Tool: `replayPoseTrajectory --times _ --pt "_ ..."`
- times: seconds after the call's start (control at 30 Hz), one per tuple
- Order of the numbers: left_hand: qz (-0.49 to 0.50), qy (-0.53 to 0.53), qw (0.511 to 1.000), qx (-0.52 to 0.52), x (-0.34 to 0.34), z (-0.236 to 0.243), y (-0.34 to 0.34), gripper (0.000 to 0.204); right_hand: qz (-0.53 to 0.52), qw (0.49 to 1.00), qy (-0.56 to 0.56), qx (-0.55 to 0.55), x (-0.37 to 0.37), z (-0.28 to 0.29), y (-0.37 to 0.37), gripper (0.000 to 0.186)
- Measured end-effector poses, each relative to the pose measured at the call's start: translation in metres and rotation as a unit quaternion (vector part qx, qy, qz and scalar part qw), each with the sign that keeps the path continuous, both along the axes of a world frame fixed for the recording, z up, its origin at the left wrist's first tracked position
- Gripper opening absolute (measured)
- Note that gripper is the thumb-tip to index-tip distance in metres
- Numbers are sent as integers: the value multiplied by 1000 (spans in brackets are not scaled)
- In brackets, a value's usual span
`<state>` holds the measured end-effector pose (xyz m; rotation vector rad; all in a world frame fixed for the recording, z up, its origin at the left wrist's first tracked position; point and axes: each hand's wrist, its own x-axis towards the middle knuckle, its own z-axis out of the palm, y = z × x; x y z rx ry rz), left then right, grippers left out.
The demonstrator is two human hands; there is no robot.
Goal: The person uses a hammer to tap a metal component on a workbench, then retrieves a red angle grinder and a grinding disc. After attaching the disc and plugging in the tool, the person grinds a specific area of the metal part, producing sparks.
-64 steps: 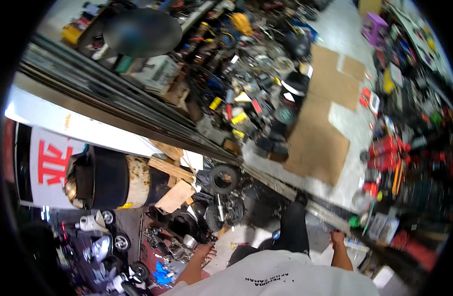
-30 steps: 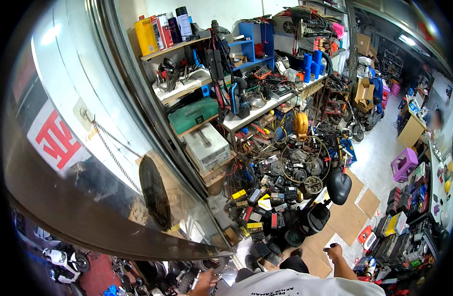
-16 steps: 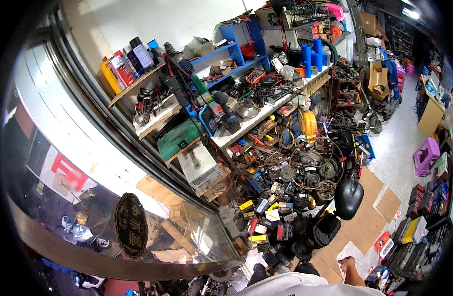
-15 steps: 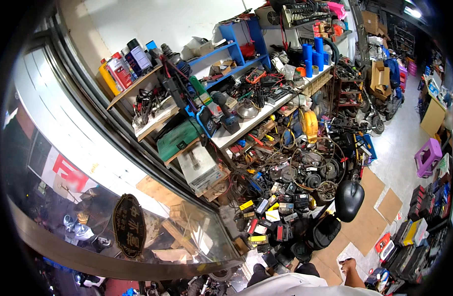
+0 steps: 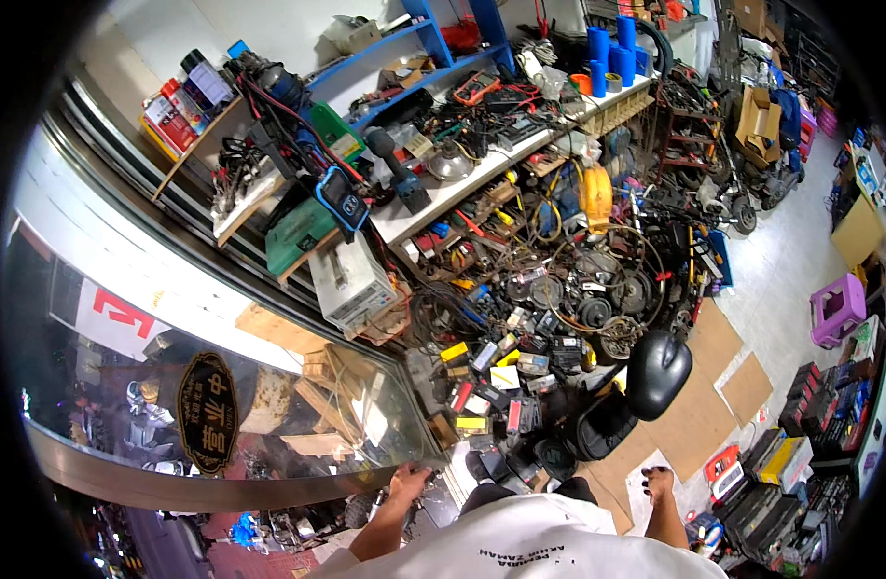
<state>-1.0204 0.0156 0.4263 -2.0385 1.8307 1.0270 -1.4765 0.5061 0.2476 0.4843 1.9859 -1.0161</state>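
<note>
My left hand (image 5: 407,482) is at the lower right end of the glass door (image 5: 298,415), overlapping its metal frame. It seems to touch the frame, with its fingers reaching toward the door's corner. My right hand (image 5: 659,483) hangs low over the floor, beside the brown cardboard sheets (image 5: 694,415). Its fingers are apart and slightly bent, and I see nothing held in them. In front of me stand a black padded seat (image 5: 660,374) and a black open container (image 5: 602,429) beside it.
Loose batteries (image 5: 511,381), wheel parts and cables crowd the floor ahead. A white-topped workbench (image 5: 443,207) carries tools and blue cylinders (image 5: 598,48). Stacked batteries (image 5: 786,463) and a purple stool (image 5: 838,311) line the right. Pale floor (image 5: 781,261) runs between.
My left hand has come into view at the door's edge. My right hand appears higher and further left. The view has shifted, showing more of my white shirt and moving the bench leftward.
</note>
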Motion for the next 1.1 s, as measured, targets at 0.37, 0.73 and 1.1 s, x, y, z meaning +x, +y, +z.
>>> replayPoseTrajectory --times 0.37,0.73,1.1 --pt "-13 44 999 29 -38 -16 -47 63 -126 959 -163 -192 26 -30 60 21" --pt "86 64 993 44 17 -44 -44 50 -118 984 -125 -45 48 -72 69 27" --pt "-60 -53 997 -8 -30 26 -82 72 -28 985 -80 -147 3 21 -4 29"
